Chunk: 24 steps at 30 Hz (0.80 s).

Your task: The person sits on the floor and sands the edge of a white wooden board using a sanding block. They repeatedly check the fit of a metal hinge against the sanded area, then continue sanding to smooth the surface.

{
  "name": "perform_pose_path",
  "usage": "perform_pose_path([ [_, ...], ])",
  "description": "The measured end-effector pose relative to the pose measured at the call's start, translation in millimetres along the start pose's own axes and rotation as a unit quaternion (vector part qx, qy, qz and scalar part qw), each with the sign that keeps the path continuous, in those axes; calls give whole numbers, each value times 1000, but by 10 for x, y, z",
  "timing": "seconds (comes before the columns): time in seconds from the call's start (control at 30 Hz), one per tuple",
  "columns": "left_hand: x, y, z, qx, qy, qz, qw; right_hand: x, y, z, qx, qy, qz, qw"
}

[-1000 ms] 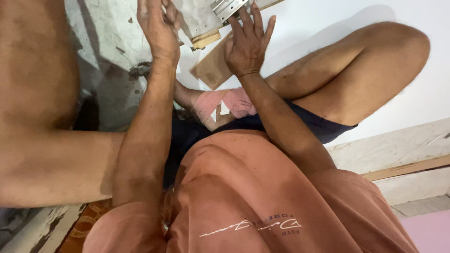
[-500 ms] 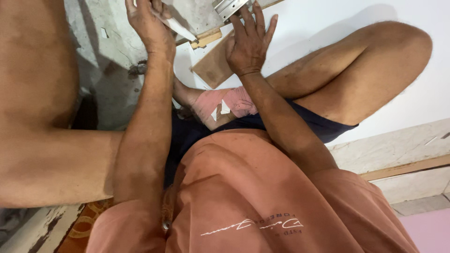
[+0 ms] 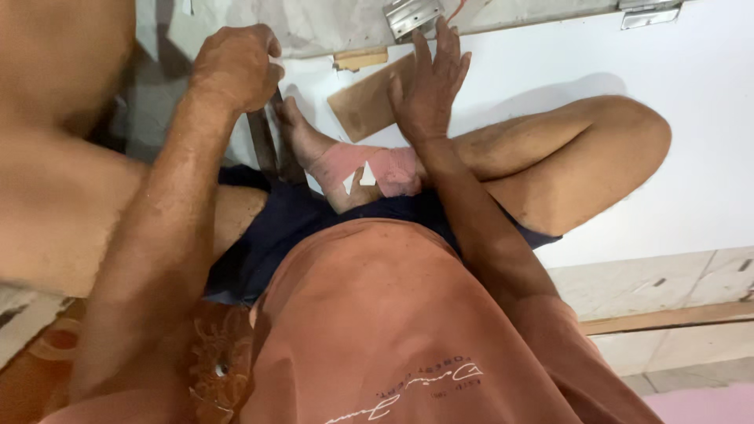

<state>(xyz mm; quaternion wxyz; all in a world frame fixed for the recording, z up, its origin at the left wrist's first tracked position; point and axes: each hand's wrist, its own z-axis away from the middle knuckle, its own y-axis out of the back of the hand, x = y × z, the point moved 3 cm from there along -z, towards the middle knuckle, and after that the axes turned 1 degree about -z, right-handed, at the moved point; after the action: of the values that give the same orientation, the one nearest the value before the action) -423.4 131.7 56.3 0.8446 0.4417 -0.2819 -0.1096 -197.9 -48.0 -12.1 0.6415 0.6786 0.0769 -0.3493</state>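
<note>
The left hand (image 3: 234, 67) is closed in a fist around the top of a dark, narrow tool handle (image 3: 263, 145), which runs down from the fist toward the lap. Just right of that grip lies a bandaged foot (image 3: 345, 161). Beyond it, the right hand (image 3: 428, 86) rests open, fingers spread, on a small brown wooden piece (image 3: 363, 102). A metal hinge (image 3: 412, 14) sits just above its fingertips on the white board (image 3: 628, 157).

Left hand (image 3: 236, 67) fisted on dark tool handle (image 3: 263, 145); right hand (image 3: 428, 86) flat on white board (image 3: 628, 47).
</note>
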Motion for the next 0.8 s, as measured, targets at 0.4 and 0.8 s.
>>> perform_pose_path([
  [0.4,-55,-847,-162,179,206,406,872,-25,203,128,-158,166,30,973],
  [0.8,-33,-1297,-29,27,141,214,966,-66,215,142,-137,156,16,978],
])
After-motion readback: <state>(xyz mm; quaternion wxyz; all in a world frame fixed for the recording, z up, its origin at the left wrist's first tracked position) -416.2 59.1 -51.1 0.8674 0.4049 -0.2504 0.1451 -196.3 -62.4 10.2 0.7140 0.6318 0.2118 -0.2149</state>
